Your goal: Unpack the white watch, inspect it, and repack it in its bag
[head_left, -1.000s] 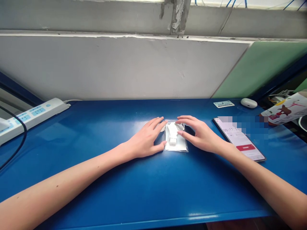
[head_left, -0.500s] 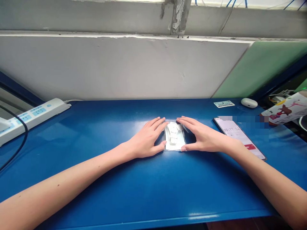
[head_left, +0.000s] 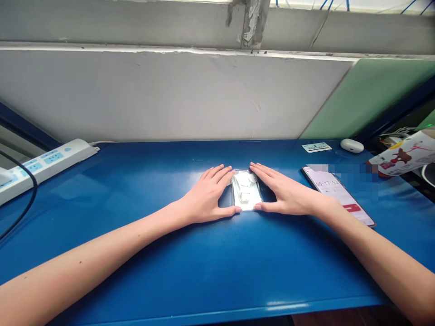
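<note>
A small clear plastic packet [head_left: 246, 186] with white contents lies flat on the blue table, between my two hands. Just what the contents are, I cannot make out. My left hand [head_left: 211, 194] rests at the packet's left side, fingers stretched out and thumb at the near left corner. On the other side, my right hand [head_left: 280, 192] has its fingers extended towards the far right corner and its thumb at the near right edge. Both hands are open, framing the packet without being wrapped round it.
Right of my right hand lies a phone [head_left: 340, 197] showing a timer. Behind it are a small card [head_left: 316, 147] and a white earbud case [head_left: 352, 146]. A printed carton [head_left: 404, 154] leans at far right. A white power strip [head_left: 50, 165] and black cable [head_left: 33, 199] are at left.
My left thumb has shifted right along the packet's near edge. My right thumb has moved slightly left and away from me. The packet lies in nearly the same spot.
</note>
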`<action>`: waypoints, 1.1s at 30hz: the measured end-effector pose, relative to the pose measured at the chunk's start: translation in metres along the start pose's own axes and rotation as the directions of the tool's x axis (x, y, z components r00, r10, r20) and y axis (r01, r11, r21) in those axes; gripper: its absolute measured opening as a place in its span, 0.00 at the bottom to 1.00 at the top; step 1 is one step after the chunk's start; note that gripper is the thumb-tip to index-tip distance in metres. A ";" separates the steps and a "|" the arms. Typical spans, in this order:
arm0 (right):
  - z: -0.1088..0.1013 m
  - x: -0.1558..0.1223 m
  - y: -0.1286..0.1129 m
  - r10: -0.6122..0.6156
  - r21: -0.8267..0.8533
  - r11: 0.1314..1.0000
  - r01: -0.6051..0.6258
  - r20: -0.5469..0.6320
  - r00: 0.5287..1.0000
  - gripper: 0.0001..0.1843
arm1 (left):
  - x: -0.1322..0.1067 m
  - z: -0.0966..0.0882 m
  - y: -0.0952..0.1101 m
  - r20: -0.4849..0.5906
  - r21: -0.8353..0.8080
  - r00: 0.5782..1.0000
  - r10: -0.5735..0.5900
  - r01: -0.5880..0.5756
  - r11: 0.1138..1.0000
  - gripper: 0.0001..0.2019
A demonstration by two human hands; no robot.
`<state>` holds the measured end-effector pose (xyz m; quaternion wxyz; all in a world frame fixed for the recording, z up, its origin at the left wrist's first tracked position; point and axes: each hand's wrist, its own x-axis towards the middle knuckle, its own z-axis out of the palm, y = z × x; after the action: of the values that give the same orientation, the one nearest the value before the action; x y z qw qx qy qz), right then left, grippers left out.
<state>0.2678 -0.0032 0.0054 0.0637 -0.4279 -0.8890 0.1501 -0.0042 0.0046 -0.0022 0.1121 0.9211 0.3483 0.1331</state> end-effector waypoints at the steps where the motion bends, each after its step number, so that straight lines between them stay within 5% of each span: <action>1: 0.000 0.000 0.001 0.002 -0.004 1.000 -0.002 -0.001 1.000 0.57 | 0.000 0.000 0.000 -0.001 0.007 1.000 -0.009 0.009 1.000 0.46; 19: 0.004 0.002 0.001 -0.023 -0.071 0.997 0.020 -0.045 0.999 0.58 | -0.001 0.003 0.000 -0.050 0.021 0.998 -0.028 0.029 0.999 0.43; 33: 0.004 0.003 0.003 -0.045 -0.056 0.998 0.041 -0.058 0.997 0.58 | 0.000 0.001 0.000 0.018 -0.027 0.999 -0.051 0.051 0.998 0.44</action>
<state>0.2668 -0.0002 0.0007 0.0817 -0.4145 -0.8995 0.1116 -0.0045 0.0045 -0.0033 0.1313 0.9113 0.3689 0.1272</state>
